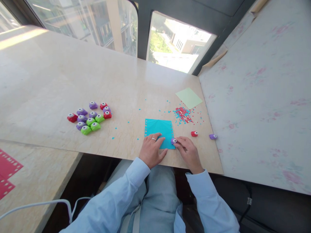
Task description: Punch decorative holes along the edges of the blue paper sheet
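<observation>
Our left hand [151,149] splays across the blue paper [159,126]; at its right edge our right hand [190,151] pinches a purple craft punch [173,141]. Slack pressure could cause slipping.

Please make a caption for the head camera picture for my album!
Left hand resting on blue paper, right hand holding a purple punch at the paper's edge, red and blue confetti nearby.

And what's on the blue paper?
The left hand rests on the blue paper; the right hand holds a purple punch at its edge. What they cover is hidden.
</observation>
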Demonstrator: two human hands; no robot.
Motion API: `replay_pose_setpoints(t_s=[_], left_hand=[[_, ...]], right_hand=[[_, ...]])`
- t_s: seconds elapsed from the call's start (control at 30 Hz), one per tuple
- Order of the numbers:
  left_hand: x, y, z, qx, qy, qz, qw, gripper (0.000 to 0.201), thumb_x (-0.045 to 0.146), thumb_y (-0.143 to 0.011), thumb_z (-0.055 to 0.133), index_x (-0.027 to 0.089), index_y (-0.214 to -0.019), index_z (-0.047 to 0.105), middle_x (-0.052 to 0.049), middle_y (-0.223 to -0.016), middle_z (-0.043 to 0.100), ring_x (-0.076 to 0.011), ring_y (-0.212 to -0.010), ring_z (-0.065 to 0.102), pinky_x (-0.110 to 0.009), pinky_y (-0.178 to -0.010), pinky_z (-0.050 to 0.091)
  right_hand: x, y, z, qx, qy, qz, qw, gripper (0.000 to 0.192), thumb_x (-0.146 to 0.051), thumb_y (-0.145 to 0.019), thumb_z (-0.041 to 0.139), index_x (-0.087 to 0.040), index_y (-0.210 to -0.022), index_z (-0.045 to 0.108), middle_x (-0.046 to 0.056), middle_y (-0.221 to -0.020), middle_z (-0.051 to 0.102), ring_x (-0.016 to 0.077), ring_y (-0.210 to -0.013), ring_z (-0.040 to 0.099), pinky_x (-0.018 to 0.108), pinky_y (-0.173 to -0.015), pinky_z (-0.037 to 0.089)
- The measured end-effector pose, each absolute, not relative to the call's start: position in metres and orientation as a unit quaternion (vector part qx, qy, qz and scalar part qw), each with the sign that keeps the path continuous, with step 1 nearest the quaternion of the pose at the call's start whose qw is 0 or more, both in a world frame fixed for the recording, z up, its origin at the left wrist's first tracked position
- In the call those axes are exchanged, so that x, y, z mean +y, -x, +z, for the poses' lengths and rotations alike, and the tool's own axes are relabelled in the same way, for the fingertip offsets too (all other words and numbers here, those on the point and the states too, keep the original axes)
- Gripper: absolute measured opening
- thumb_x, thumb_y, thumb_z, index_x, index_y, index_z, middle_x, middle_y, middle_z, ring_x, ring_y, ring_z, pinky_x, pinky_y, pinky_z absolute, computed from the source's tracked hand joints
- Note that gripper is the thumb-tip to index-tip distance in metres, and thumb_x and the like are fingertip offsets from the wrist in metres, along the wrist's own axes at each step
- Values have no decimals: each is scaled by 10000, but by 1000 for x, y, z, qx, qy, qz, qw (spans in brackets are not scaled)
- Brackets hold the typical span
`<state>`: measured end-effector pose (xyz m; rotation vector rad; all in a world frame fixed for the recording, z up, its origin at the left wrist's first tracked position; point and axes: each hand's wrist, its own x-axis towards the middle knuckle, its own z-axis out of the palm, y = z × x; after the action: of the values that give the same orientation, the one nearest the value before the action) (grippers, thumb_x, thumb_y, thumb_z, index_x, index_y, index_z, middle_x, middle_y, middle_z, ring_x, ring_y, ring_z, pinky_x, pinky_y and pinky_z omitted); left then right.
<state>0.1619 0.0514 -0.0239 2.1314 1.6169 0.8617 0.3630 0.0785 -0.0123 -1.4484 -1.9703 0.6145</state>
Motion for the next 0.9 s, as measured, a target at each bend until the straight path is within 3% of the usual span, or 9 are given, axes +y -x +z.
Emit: replay_pose_setpoints(t_s=[0.53,0.73,0.9], left_hand=[[51,-162,-24,566,-747,305,169,365,343,-837,660,205,-1172,615,-125,-1289,578,-309,-1175,518,-479,-987,416],[51,-162,-24,564,-746,307,174,356,341,-836,658,213,-1166,619,-128,-1289,575,-314,-1171,521,-492,-980,421],[51,-162,-25,564,-748,309,168,347,342,-836,660,197,-1149,620,-132,-1292,577,-315,-1170,520,-487,-986,419]], right_hand=[[78,-360,-8,-720,560,270,308,298,-443,-901,591,-254,-1093,718,97,-1068,682,259,-1012,639,431,-870,549],[81,-364,-3,-644,598,339,336,482,-544,-785,697,-189,-1110,660,121,-1062,689,241,-887,674,378,-740,569],[95,-368,18,-567,637,422,306,453,-571,-702,744,-171,-889,641,62,-789,695,176,-673,633,300,-602,520]])
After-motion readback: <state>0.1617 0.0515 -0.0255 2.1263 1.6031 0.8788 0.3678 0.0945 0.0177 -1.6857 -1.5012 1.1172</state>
